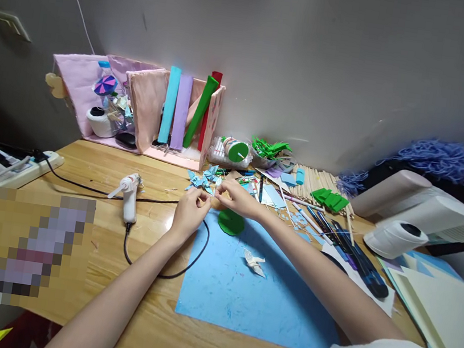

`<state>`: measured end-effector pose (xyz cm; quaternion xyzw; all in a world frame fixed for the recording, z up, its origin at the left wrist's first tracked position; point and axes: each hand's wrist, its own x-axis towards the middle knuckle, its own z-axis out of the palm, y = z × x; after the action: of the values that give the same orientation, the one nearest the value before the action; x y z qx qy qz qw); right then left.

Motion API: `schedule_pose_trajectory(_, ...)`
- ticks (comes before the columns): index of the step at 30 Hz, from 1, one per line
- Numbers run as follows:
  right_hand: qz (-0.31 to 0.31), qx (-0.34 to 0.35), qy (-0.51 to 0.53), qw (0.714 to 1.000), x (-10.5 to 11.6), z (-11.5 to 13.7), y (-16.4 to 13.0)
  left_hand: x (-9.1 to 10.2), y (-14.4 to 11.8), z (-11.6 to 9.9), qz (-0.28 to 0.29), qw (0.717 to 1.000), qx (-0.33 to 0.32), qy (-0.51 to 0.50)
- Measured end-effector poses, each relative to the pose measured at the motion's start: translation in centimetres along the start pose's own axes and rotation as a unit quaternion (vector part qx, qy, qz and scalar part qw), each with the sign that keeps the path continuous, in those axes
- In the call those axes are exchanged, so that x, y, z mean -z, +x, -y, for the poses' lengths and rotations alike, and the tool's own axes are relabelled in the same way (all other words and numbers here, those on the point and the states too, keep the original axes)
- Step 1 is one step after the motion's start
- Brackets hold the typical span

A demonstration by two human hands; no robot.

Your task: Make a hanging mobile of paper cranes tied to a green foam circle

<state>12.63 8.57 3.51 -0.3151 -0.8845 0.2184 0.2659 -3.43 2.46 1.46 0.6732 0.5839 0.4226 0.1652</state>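
My left hand (190,212) and my right hand (237,198) meet above the top left corner of a blue mat (256,310). Thumb and fingers of each hand are pinched together; whatever sits between them is too small to make out. Just behind the fingertips lie several blue folded paper cranes (201,181). Under my right wrist is a round green disc (231,223). A white paper crane (254,262) rests on the mat between my forearms. Left of my left hand stands a white hot glue gun (129,200), its black cord looping under my left forearm.
Pink boxes (141,109) holding coloured paper rolls (181,112) stand against the wall. Wooden sticks (315,183), pens (315,223) and paper scraps crowd the right. A white spool (396,238) and paper sheets (446,308) lie farther right. A power strip (10,180) is at left.
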Motion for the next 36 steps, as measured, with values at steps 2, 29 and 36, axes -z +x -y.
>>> schedule_pose_trajectory(2, -0.032, -0.019, 0.004, 0.999, 0.4, -0.1, 0.0, 0.1, 0.1, 0.1, -0.009, 1.000, 0.016, 0.014)
schedule_pose_trajectory(29, -0.234, -0.253, 0.139, 0.928, 3.4, 6.1, -18.2, -2.2, -4.8, -5.9, 0.342, 0.939, 0.008, -0.037)
schedule_pose_trajectory(36, -0.153, -0.159, 0.027, 0.975, 2.7, 6.9, -18.0, -3.0, -5.0, -5.1, 0.309, 0.942, 0.087, -0.096)
